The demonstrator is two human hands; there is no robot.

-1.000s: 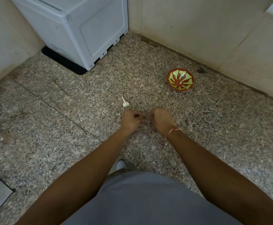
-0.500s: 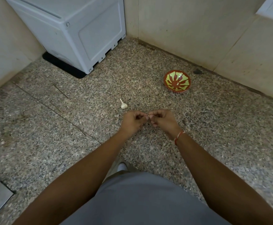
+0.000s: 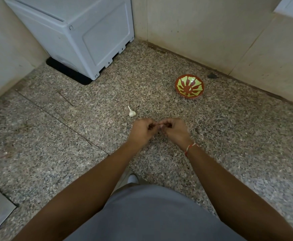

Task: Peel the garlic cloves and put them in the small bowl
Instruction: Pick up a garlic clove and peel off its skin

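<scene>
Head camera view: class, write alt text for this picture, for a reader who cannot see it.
A person's left hand and right hand meet fingertip to fingertip above a speckled granite floor, pinching something too small to make out. A small white garlic bulb lies just beyond the left hand, and a small red bowl with a yellow-green pattern sits farther right, near the wall.

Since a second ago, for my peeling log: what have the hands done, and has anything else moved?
The left hand and right hand closed the gap; their fingertips now meet, pinching something too small to identify. The garlic and small bowl stayed put on the floor.
</scene>
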